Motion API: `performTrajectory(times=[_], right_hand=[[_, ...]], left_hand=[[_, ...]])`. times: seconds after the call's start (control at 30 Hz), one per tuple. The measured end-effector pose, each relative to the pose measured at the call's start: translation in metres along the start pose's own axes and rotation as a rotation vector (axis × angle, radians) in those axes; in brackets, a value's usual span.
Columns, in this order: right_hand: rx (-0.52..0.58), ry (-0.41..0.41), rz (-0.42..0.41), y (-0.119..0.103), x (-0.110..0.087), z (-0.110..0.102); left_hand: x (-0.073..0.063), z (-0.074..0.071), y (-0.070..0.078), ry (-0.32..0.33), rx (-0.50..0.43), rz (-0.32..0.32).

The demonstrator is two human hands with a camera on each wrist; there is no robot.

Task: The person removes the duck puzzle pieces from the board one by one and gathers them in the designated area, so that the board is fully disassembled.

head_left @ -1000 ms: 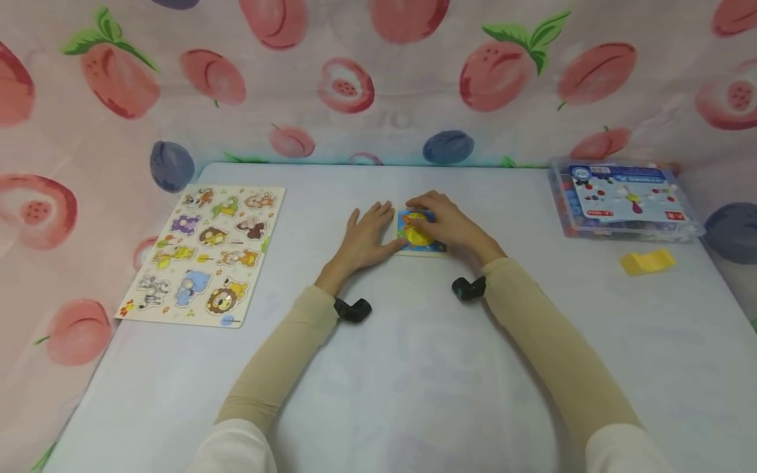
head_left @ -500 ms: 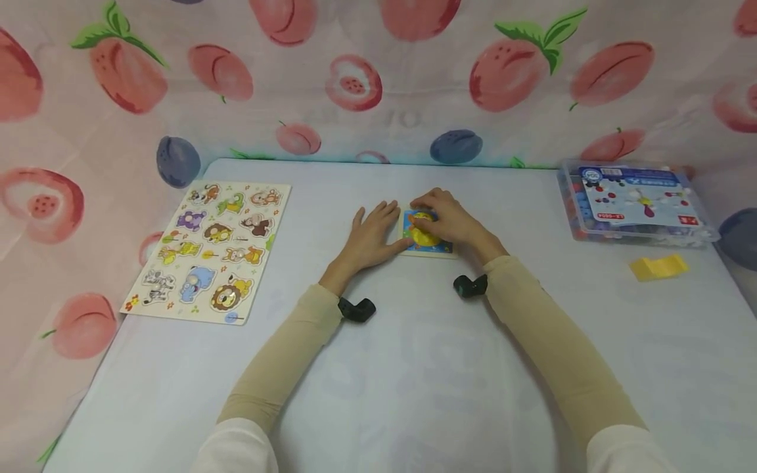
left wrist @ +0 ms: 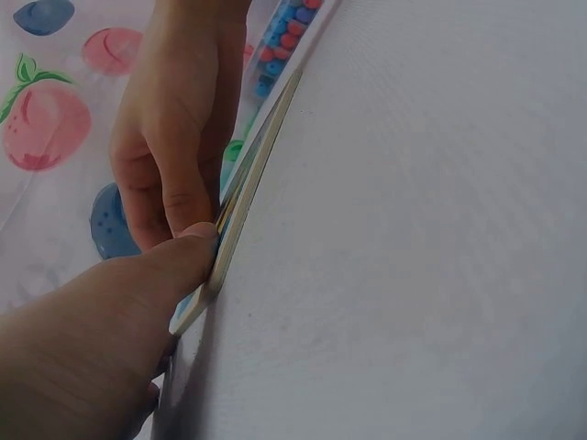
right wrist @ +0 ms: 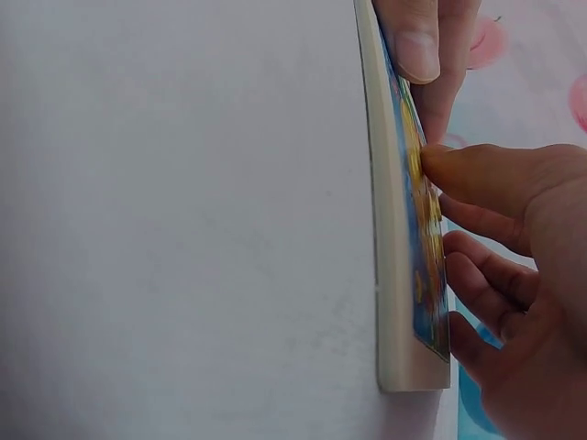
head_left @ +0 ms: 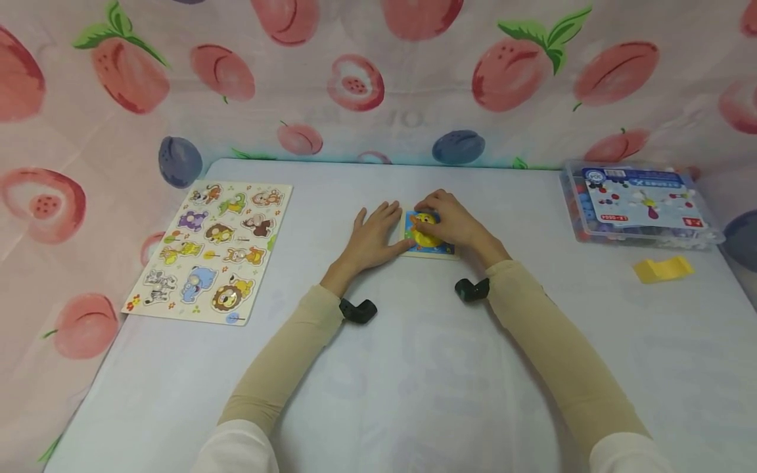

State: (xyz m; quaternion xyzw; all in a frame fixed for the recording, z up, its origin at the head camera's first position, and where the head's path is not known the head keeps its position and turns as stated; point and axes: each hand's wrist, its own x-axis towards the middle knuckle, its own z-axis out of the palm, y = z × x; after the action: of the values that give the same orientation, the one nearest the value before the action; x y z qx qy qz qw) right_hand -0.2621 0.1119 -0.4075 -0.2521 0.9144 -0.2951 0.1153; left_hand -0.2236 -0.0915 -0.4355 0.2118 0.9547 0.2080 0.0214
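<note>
A small square puzzle [head_left: 428,244] lies flat on the white table, showing a yellow duck on a blue ground within a pale wooden frame. Spread flat at its left side is my left hand [head_left: 371,240], its thumb [left wrist: 188,252] resting on the puzzle's edge. My right hand [head_left: 454,220] is over the upper right of the puzzle with fingers bent. Its thumb [right wrist: 477,174] touches the duck, while the fingertips [right wrist: 468,252] reach the far side of the surface. This hand covers part of the picture.
A larger board [head_left: 215,253] with several animal pieces lies at the left. At the back right stands a clear plastic case [head_left: 641,203] of coloured parts, with a wavy yellow piece [head_left: 662,269] in front of it. Fruit-patterned cloth [head_left: 378,79] hangs behind the table.
The head view has shifted slightly, so the whole scene sits a little farther right. Both hands keep nearly the same places at the puzzle; the right thumb and fingers show only slight movement.
</note>
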Motion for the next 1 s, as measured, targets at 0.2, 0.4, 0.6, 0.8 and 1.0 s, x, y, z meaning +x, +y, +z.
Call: performTrajectory(times=[0.2, 0.4, 0.6, 0.8, 1.0], right_hand=[[0.028, -0.005, 0.015, 0.0015, 0.0007, 0.0016], [0.034, 0.014, 0.001, 0.0044, 0.0004, 0.0043], [0.054, 0.028, -0.012, 0.0039, -0.0026, 0.0041], [0.095, 0.066, -0.021, 0.0062, -0.0034, 0.0054], [0.175, 0.085, -0.018, 0.0071, -0.0035, 0.0077]], left_hand=[[-0.0008, 0.0011, -0.0003, 0.002, -0.001, -0.002], [-0.0006, 0.0016, -0.0006, -0.002, 0.006, -0.004], [-0.0004, 0.0008, 0.0008, -0.008, 0.001, -0.007], [0.0001, 0.0020, 0.0001, -0.008, 0.001, -0.004], [0.0003, 0.0028, -0.0014, -0.003, 0.009, -0.001]])
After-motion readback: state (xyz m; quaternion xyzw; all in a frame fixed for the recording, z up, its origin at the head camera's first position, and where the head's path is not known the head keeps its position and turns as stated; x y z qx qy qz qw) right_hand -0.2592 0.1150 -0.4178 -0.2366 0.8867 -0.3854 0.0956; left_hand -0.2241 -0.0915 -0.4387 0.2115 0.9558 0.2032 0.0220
